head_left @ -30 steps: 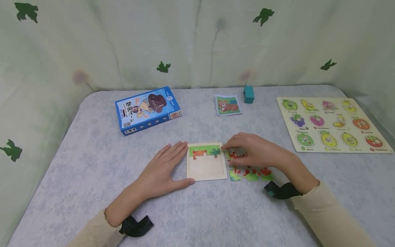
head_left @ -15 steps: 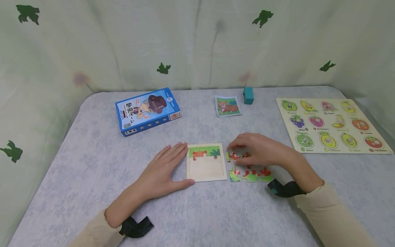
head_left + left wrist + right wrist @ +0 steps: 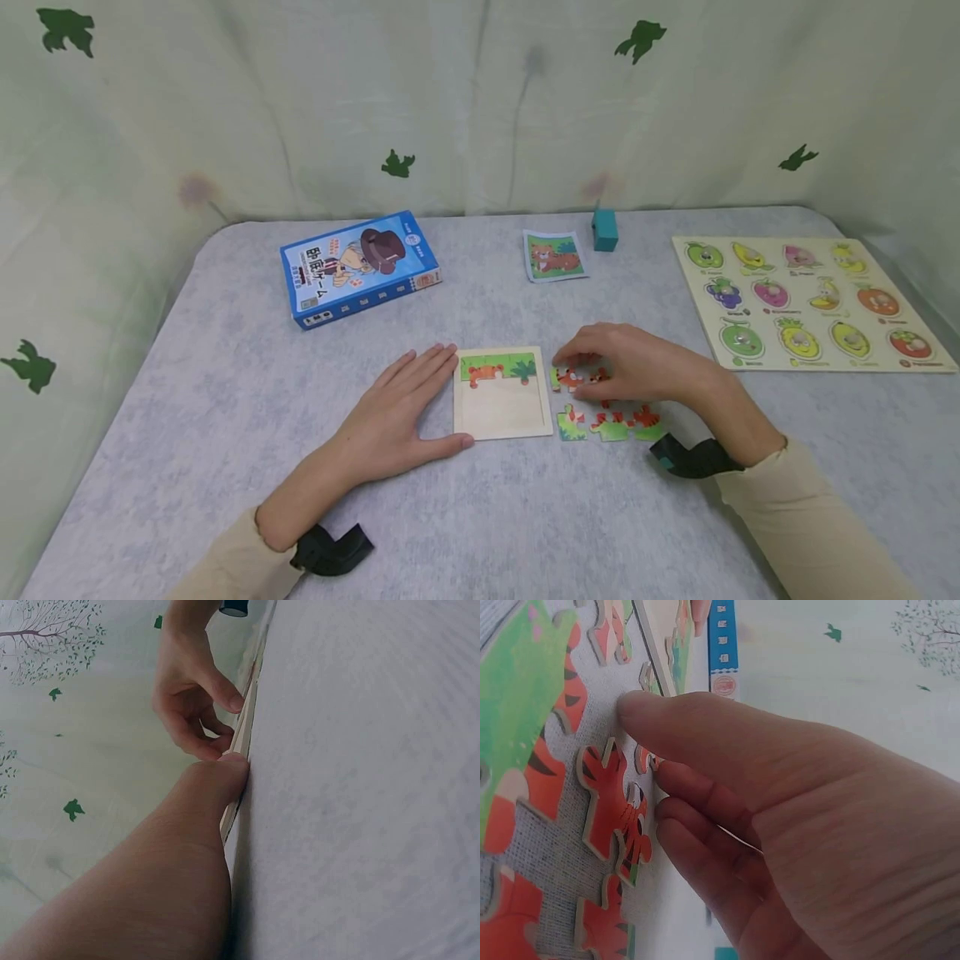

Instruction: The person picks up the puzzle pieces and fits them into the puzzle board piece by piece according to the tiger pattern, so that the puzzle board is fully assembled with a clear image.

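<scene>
My left hand [image 3: 401, 417] lies with straight fingers along the left side of a square wooden puzzle tray [image 3: 502, 421]. Its fingertips touch the upper corner and its thumb the lower corner. Inside the tray, a row of joined puzzle pieces [image 3: 495, 367] fills the top, green with orange animal parts. My right hand [image 3: 622, 358] is bent over loose pieces right of the tray. Its thumb and fingers are apart, around a tiger-face piece [image 3: 567, 381] on the table, partly covered. In the right wrist view the fingertips are near a striped orange piece [image 3: 634, 832].
More loose pieces [image 3: 611, 427] lie in a row below the right hand. A blue game box [image 3: 360, 267] is at the back left. Behind the tray are a tiger picture card [image 3: 555, 257] and a teal block [image 3: 604, 230]. A fruit puzzle board [image 3: 813, 304] is at the right.
My right hand has moved slightly right, from the tray's upper right edge to over the loose tiger-face piece, and then stays there. The left hand has kept its place.
</scene>
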{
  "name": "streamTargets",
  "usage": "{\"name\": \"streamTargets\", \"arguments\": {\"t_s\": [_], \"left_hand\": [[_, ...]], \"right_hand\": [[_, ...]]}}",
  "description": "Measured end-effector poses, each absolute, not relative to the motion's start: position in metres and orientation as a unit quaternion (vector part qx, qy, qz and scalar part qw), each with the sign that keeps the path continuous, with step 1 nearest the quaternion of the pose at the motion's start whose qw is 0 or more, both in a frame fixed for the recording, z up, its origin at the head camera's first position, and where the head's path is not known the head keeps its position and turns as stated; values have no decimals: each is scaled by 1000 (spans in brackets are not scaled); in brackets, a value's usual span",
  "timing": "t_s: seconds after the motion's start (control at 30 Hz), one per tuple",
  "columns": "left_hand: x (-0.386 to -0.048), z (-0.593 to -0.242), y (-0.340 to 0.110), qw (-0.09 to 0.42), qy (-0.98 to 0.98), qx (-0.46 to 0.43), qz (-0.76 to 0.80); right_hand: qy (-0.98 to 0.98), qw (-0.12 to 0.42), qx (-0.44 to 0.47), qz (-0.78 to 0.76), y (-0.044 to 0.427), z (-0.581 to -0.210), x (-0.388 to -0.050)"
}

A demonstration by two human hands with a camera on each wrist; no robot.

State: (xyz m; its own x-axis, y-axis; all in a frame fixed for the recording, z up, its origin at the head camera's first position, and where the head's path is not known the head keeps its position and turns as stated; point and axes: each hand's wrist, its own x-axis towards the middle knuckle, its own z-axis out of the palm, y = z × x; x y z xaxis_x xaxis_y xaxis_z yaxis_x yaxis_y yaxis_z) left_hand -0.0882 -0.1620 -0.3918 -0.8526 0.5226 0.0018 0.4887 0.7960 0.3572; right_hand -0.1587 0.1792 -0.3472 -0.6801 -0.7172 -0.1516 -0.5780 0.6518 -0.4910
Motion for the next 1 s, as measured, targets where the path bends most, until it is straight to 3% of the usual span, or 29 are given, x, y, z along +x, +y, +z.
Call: {"name": "streamTargets", "arguments": {"t_s": [1.0], "left_hand": [[-88,-391,-162,53,946,264,180]], "right_hand": [[890,147,-387,-193,176,-349,-158]]}}
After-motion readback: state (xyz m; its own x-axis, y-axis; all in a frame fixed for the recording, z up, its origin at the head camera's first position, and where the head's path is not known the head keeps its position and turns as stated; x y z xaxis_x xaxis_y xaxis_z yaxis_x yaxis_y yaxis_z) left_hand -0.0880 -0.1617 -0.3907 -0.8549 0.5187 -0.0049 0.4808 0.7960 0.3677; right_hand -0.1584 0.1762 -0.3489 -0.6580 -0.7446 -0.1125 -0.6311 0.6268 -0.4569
